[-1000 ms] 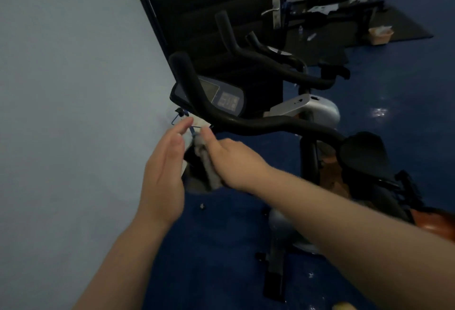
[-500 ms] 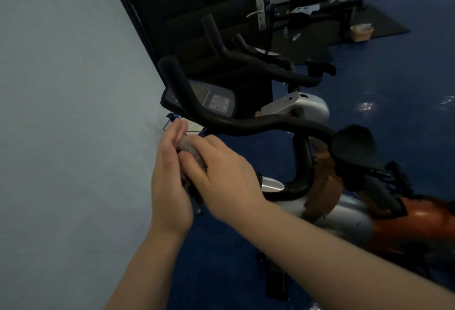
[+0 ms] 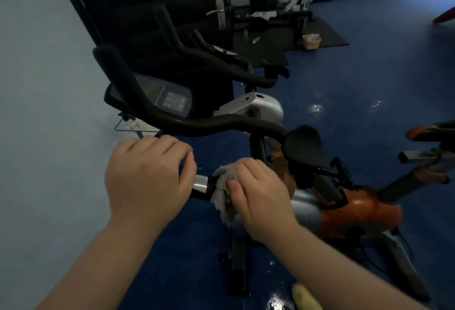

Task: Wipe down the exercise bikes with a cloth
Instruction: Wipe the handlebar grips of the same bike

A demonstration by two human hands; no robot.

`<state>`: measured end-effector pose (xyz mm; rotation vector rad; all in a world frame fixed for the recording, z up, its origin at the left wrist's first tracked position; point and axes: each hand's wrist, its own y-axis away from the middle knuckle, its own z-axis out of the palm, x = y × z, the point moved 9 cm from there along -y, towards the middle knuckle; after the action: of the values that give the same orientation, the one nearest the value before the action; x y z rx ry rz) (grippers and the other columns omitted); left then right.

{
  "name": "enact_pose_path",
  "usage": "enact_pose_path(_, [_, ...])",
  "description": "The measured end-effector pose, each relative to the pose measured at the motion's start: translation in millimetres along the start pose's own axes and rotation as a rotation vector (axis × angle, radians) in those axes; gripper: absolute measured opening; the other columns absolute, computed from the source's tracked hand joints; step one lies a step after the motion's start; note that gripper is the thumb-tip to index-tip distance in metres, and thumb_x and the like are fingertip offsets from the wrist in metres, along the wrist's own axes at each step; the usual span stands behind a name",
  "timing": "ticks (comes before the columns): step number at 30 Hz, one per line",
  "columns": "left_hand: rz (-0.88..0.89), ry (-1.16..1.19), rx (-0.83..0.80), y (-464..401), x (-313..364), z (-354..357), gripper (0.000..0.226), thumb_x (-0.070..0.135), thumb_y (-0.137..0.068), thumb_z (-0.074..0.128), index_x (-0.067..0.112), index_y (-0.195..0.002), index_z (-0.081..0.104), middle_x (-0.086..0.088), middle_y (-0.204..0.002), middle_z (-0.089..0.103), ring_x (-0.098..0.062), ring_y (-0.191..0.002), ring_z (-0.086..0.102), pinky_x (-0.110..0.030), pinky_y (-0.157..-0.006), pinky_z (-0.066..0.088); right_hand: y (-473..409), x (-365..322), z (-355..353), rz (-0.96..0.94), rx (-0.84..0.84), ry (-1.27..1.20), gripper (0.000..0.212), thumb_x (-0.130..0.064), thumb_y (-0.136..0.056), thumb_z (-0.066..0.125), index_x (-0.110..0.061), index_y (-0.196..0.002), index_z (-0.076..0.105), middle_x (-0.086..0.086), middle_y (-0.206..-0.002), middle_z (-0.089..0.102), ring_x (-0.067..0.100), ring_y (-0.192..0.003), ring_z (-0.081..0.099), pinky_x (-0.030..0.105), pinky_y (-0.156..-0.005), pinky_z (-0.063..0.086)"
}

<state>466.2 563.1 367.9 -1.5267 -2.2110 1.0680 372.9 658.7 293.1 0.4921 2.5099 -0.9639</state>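
An orange and silver exercise bike (image 3: 364, 211) stands in front of me, its black handlebar (image 3: 209, 125) curving up to the left past a grey console (image 3: 170, 99). My right hand (image 3: 258, 191) grips a grey cloth (image 3: 222, 196) wrapped round the near handlebar arm, beside its silver sensor band (image 3: 200, 184). My left hand (image 3: 145, 179) is curled over the end of that same arm, which it hides. The black saddle (image 3: 305, 147) lies just right of my right hand.
A second bike's black handlebars (image 3: 221, 63) stand behind the first. A pale wall (image 3: 44, 112) runs close on the left, with a dark door (image 3: 147, 14) behind. Blue floor (image 3: 369, 76) spreads to the right, where another bike's orange parts (image 3: 428, 132) reach in. A bin (image 3: 311, 41) sits on a mat.
My hands have parted. The right one has carried the cloth rightward along the near handlebar arm, baring the silver band, while the left has turned to curl over the arm's end.
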Motion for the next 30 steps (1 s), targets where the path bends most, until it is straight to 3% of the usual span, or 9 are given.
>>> enact_pose_path(2, [-0.038, -0.026, 0.020, 0, -4, 1, 0.031, 0.024, -0.091, 0.050, 0.016, -0.066, 0.067, 0.002, -0.057, 0.061, -0.022, -0.054, 0.054, -0.035, -0.061, 0.037, 22, 0, 5, 0.148, 0.015, -0.048, 0.043, -0.034, -0.100, 0.030, -0.010, -0.127, 0.053, 0.004, -0.127, 0.054, 0.018, -0.117, 0.051, 0.037, -0.099, 0.043])
enact_pose_path(4, [-0.091, -0.032, 0.066, -3, -4, -5, 0.035, 0.024, -0.090, 0.050, 0.016, -0.057, 0.060, 0.002, -0.047, 0.050, -0.020, -0.046, 0.043, -0.032, -0.056, 0.030, 40, -1, 7, 0.289, -0.020, -0.060, 0.058, -0.047, -0.099, 0.019, -0.017, -0.148, 0.025, -0.002, -0.153, 0.025, 0.011, -0.140, 0.027, 0.026, -0.112, 0.029])
enact_pose_path(6, [-0.141, -0.018, 0.119, -9, -3, -11, 0.037, 0.023, -0.089, 0.052, 0.017, -0.052, 0.054, 0.003, -0.042, 0.043, -0.017, -0.043, 0.033, -0.029, -0.053, 0.021, 34, 6, 10, 0.421, -0.061, -0.092, 0.067, -0.057, -0.095, 0.010, -0.021, -0.152, 0.007, -0.007, -0.158, 0.004, 0.009, -0.144, 0.014, 0.023, -0.114, 0.023])
enact_pose_path(10, [-0.144, 0.031, 0.140, -8, -4, -12, 0.037, 0.023, -0.090, 0.053, 0.018, -0.053, 0.057, 0.003, -0.041, 0.041, -0.014, -0.044, 0.028, -0.026, -0.054, 0.015, 3, 44, 11, 0.721, -0.094, -0.143, 0.069, -0.040, -0.101, 0.032, -0.007, -0.152, 0.000, 0.008, -0.160, 0.003, 0.021, -0.145, 0.012, 0.026, -0.114, 0.014])
enact_pose_path(14, [-0.132, 0.036, 0.154, -7, -4, -11, 0.039, 0.023, -0.090, 0.053, 0.018, -0.052, 0.056, 0.003, -0.041, 0.039, -0.013, -0.046, 0.027, -0.026, -0.054, 0.016, 21, 39, 18, 0.796, -0.087, -0.196, 0.070, -0.041, -0.099, 0.038, -0.011, -0.151, 0.003, 0.010, -0.156, 0.017, 0.023, -0.138, 0.027, 0.027, -0.107, 0.025])
enact_pose_path(19, [-0.119, 0.021, 0.189, -9, -3, -11, 0.040, 0.025, -0.092, 0.051, 0.019, -0.052, 0.055, 0.006, -0.043, 0.033, -0.013, -0.046, 0.024, -0.026, -0.053, 0.014, -10, 73, 16, 0.954, -0.119, -0.102, 0.046, -0.037, -0.100, 0.042, -0.009, -0.135, 0.033, 0.008, -0.136, 0.048, 0.022, -0.118, 0.050, 0.022, -0.075, 0.028])
enact_pose_path(24, [-0.104, 0.010, 0.224, -7, -3, -8, 0.042, 0.025, -0.092, 0.051, 0.018, -0.051, 0.053, 0.003, -0.040, 0.037, -0.014, -0.045, 0.025, -0.026, -0.052, 0.017, 20, 63, 19, 0.958, 0.053, -0.349, 0.041, -0.033, -0.097, 0.047, -0.018, -0.134, 0.037, 0.000, -0.122, 0.048, 0.013, -0.102, 0.049, 0.025, -0.083, 0.036])
enact_pose_path(28, [-0.085, -0.004, 0.235, -8, -2, -8, 0.040, 0.024, -0.091, 0.054, 0.018, -0.052, 0.056, 0.003, -0.041, 0.040, -0.014, -0.044, 0.027, -0.026, -0.053, 0.018, 1, 86, 19, 1.060, 0.045, -0.403, 0.040, -0.039, -0.098, 0.046, -0.016, -0.130, 0.044, 0.003, -0.121, 0.058, 0.014, -0.097, 0.054, 0.019, -0.063, 0.034])
enact_pose_path(30, [-0.078, -0.008, 0.219, -8, -1, -7, 0.040, 0.024, -0.091, 0.055, 0.017, -0.052, 0.057, 0.002, -0.041, 0.041, -0.016, -0.042, 0.031, -0.026, -0.051, 0.019, 2, 82, 18, 1.053, 0.065, -0.393, 0.044, -0.039, -0.099, 0.045, -0.018, -0.137, 0.039, 0.004, -0.131, 0.053, 0.018, -0.112, 0.053, 0.019, -0.079, 0.033])
